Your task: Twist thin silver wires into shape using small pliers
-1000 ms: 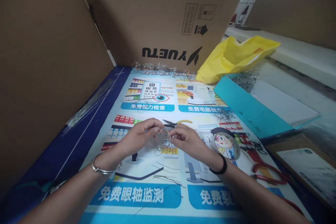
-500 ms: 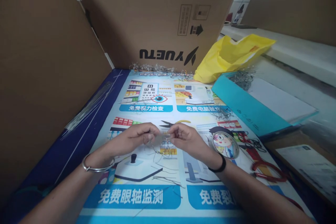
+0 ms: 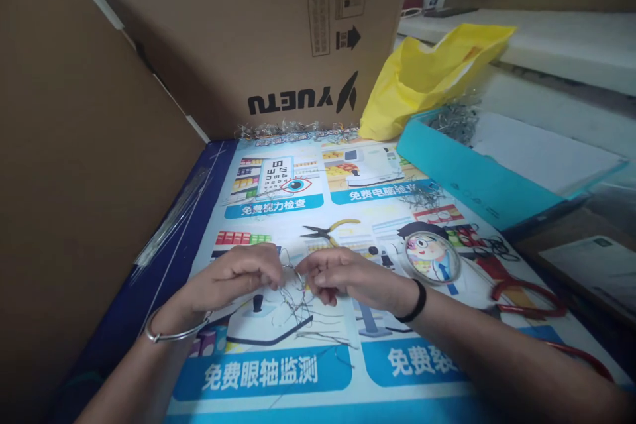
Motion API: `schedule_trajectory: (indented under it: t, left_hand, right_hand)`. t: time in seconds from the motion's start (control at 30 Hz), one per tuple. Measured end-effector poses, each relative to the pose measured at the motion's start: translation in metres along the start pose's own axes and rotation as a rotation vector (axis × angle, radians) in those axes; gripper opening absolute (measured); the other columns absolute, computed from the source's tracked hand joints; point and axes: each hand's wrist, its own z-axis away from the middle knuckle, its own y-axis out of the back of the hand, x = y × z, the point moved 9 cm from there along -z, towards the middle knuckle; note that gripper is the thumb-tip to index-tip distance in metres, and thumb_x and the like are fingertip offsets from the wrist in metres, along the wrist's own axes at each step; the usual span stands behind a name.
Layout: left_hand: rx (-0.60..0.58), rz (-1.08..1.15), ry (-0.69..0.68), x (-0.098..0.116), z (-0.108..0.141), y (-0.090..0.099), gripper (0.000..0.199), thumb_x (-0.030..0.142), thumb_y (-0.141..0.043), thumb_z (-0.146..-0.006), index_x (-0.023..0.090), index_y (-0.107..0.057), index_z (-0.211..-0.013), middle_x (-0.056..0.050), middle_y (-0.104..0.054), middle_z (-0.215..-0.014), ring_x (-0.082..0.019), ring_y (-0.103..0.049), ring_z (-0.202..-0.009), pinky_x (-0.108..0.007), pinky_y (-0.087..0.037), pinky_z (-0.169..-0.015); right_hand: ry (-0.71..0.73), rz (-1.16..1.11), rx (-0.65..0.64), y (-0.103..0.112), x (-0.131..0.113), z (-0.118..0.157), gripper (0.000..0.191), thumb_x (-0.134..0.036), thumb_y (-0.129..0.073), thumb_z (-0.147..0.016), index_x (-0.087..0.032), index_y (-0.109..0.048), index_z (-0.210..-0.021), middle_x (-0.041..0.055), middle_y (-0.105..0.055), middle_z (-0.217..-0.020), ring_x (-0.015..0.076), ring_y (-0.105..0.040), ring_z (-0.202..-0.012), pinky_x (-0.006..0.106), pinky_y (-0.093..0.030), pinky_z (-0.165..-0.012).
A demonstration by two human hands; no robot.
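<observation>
A small tangle of thin silvery wire (image 3: 294, 297) hangs between my two hands over the printed mat. My left hand (image 3: 243, 273), with a silver bangle at the wrist, pinches its left side between curled fingers. On the other side my right hand (image 3: 342, 276), wearing a black band, has its fingers closed on the wire's upper right part. Just beyond the hands lie pliers with yellow handles (image 3: 332, 230), their jaws parted. Loose straight wires (image 3: 325, 338) rest on the mat below the tangle.
Cardboard walls (image 3: 238, 33) stand left and behind. A yellow bag (image 3: 427, 79) and a turquoise box (image 3: 472, 179) holding wire pieces are at the back right. Nearer on the right are a round glass lens (image 3: 431, 257) and red-handled scissors (image 3: 529, 298). Wire bundles (image 3: 171, 218) lie left.
The view has shifted and tilted slightly. My hands have turned, with the right fingers now curled downward, and the wire tangle hangs differently between them. The pliers are less covered.
</observation>
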Motion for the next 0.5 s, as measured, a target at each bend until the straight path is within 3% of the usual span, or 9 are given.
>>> schedule_trajectory:
  t: [0.33, 0.5]
  left_hand:
    - [-0.038, -0.064, 0.161, -0.011, 0.0, -0.003, 0.02, 0.02, -0.043, -0.092, 0.019, -0.062, -0.097, -0.003, -0.059, -0.081, -0.014, -0.055, -0.076, -0.027, -0.043, -0.07]
    - [0.066, -0.192, 0.242, -0.014, 0.002, 0.003, 0.016, 0.017, -0.045, -0.091, 0.018, -0.058, -0.1, -0.003, -0.061, -0.087, -0.013, -0.058, -0.08, -0.024, -0.044, -0.071]
  right_hand:
    - [0.092, 0.052, 0.132, 0.013, -0.008, -0.002, 0.013, -0.025, -0.067, -0.07, -0.016, -0.06, -0.076, -0.0046, -0.052, -0.061, 0.0051, -0.041, -0.051, 0.02, -0.03, -0.048]
    - [0.089, 0.072, 0.178, 0.019, -0.007, -0.002, 0.013, -0.026, -0.067, -0.068, -0.016, -0.06, -0.073, -0.0028, -0.057, -0.063, 0.0061, -0.043, -0.053, 0.02, -0.031, -0.05]
